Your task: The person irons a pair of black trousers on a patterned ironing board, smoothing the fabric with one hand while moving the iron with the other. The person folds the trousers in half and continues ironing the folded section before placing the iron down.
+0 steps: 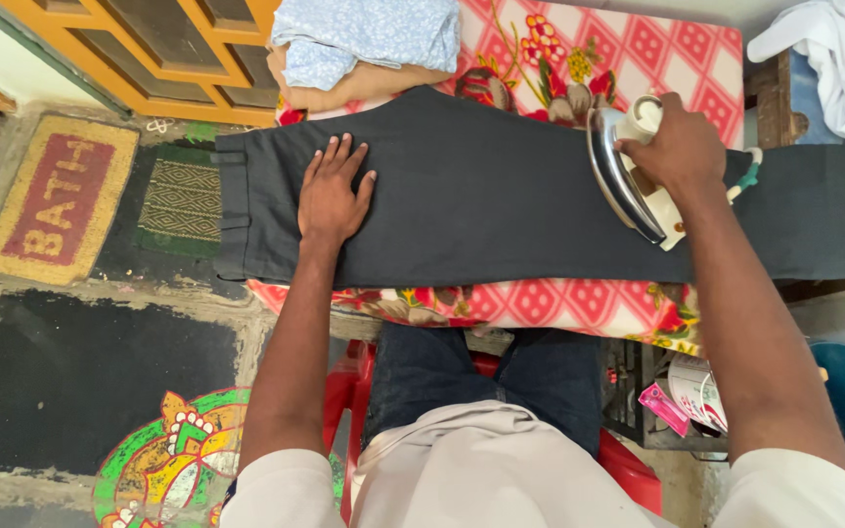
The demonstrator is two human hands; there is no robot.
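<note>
A pair of dark grey trousers (481, 196) lies flat across a table covered with a red and white flowered cloth (559, 301). My left hand (333, 191) rests flat on the trousers near the waistband end, fingers spread. My right hand (675, 147) grips the handle of a white and silver clothes iron (628, 181), which is tilted with its soleplate facing left, over the trouser legs toward the right.
Folded light blue and tan clothes (364, 44) are stacked at the table's far edge. White garments (828, 59) are piled at the top right. Floor mats (61, 196) and an orange door (163, 49) lie to the left. I sit on a red chair (628, 464).
</note>
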